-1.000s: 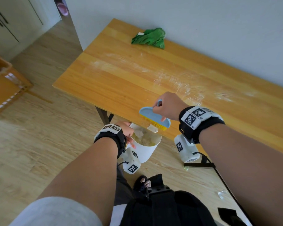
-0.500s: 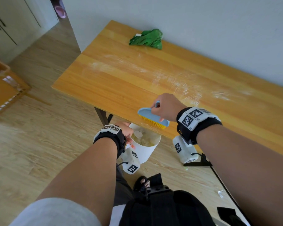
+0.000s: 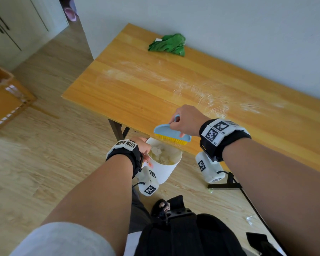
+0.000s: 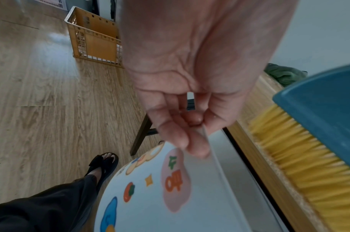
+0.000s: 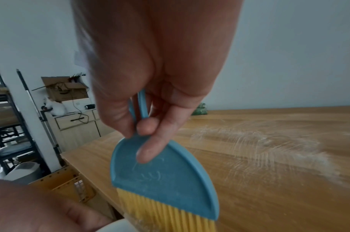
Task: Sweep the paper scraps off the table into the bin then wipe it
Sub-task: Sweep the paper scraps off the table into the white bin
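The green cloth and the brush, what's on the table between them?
In the head view, only bare tabletop with pale powdery sweep streaks lies between the green cloth and the brush in the right hand.

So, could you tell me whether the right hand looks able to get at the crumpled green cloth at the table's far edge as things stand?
Probably not yet: the right hand grips the blue brush with yellow bristles, though bare wooden table lies between it and the crumpled green cloth.

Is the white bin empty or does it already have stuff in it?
Not empty. The head view looks down into the white bin, held at the table edge, and pale scraps lie piled inside; how deep the pile goes cannot be told.
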Available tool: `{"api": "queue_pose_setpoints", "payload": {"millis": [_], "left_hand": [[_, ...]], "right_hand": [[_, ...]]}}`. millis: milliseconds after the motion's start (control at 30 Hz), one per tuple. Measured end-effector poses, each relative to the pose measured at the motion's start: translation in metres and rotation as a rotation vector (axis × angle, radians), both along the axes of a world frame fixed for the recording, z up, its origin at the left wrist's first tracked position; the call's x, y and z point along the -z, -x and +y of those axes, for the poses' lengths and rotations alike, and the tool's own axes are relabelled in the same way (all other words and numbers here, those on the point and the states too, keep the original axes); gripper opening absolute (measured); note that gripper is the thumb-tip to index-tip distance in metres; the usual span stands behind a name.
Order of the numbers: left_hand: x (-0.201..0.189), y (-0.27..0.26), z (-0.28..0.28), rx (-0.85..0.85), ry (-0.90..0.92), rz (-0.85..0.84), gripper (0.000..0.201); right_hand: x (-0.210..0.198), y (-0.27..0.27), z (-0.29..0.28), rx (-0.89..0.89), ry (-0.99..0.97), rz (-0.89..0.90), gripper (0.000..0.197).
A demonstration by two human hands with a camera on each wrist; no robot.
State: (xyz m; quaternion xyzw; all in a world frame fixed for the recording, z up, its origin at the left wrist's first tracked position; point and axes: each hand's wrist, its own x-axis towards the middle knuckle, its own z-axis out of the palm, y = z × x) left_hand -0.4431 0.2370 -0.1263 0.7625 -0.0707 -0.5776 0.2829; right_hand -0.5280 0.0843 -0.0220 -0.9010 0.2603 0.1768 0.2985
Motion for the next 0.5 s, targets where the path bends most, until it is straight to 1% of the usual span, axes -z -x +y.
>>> {"api": "queue_pose_setpoints", "payload": {"millis": [67, 133, 233, 300, 400, 500], "left_hand": [[-0.0013, 0.001, 0.0002, 0.013, -0.003, -0.005, 0.052], [-0.0034, 0.0015, 0.0015, 0.021, -0.005, -0.007, 0.052], [-0.0049, -0.0002, 0.0041, 0.041, -0.003, -0.016, 0.062], [-0.0058, -0.0007, 0.0066, 0.011, 0.007, -0.002, 0.064], [-0.0059, -0.001, 0.0089, -0.012, 0.014, -0.013, 0.061], [-0.0083, -0.0008, 0.0096, -0.014, 0.015, -0.032, 0.059]], "right_hand": [[-0.0003, -0.0022, 0.0015, 0.009, -0.024, -0.016, 0.037], [-0.001, -0.0012, 0.0023, 0.027, -0.004, -0.061, 0.035], [-0.0026, 0.003, 0.0028, 0.053, 0.045, -0.135, 0.027], [-0.0027, 0.0036, 0.0044, 0.043, 0.043, -0.093, 0.028], [-0.0023, -0.0002, 0.0073, 0.035, -0.04, -0.015, 0.036], [-0.0055, -0.0044, 0.0066, 0.071, -0.07, -0.04, 0.037]]}}
